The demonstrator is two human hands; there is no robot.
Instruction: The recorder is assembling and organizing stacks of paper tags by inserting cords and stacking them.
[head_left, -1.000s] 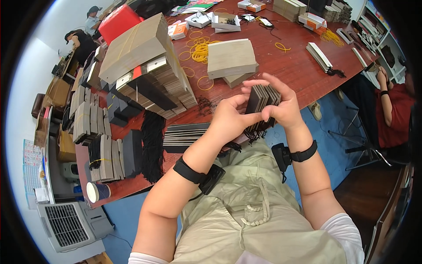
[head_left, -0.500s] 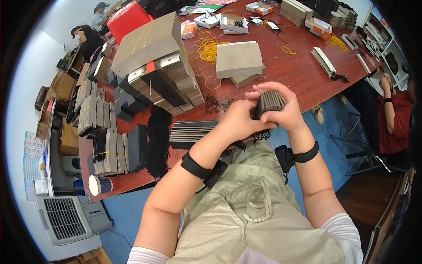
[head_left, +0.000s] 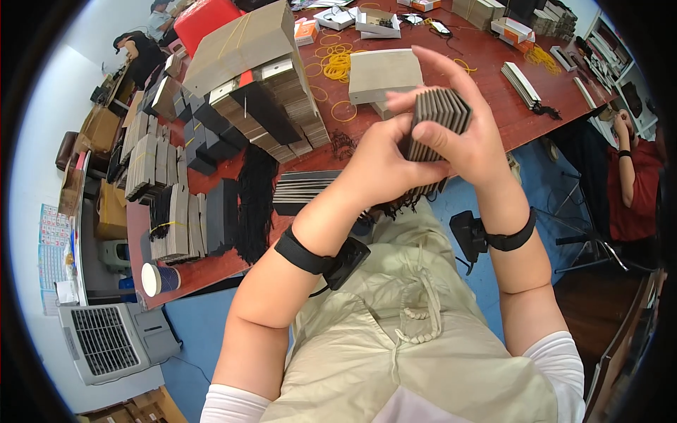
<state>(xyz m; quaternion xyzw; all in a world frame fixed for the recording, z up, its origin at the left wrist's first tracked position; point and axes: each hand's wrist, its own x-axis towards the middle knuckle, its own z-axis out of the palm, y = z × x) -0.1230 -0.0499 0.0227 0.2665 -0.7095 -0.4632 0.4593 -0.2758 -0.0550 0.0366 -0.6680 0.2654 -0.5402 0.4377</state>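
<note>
Between my two hands is an upright stack of dark, flat card pieces with layered edges, raised over my lap near the table's front edge. My left hand closes round its lower left side, thumb along the front. My right hand holds the right side, with its thumb across the front and its fingers arched behind the stack. Black strings hang below the left hand. On the table to the left of my hands lies a row of similar dark and pale pieces, partly behind my left forearm.
A tall banded stack of grey boards stands left on the red table. Beyond my hands are a grey box and yellow rubber bands. Black cords and a paper cup are left. Another person sits at right.
Both hands have lifted the stack up and slightly right, farther from my lap. My right fingers have stretched and spread more behind it. The camera view has shifted slightly.
</note>
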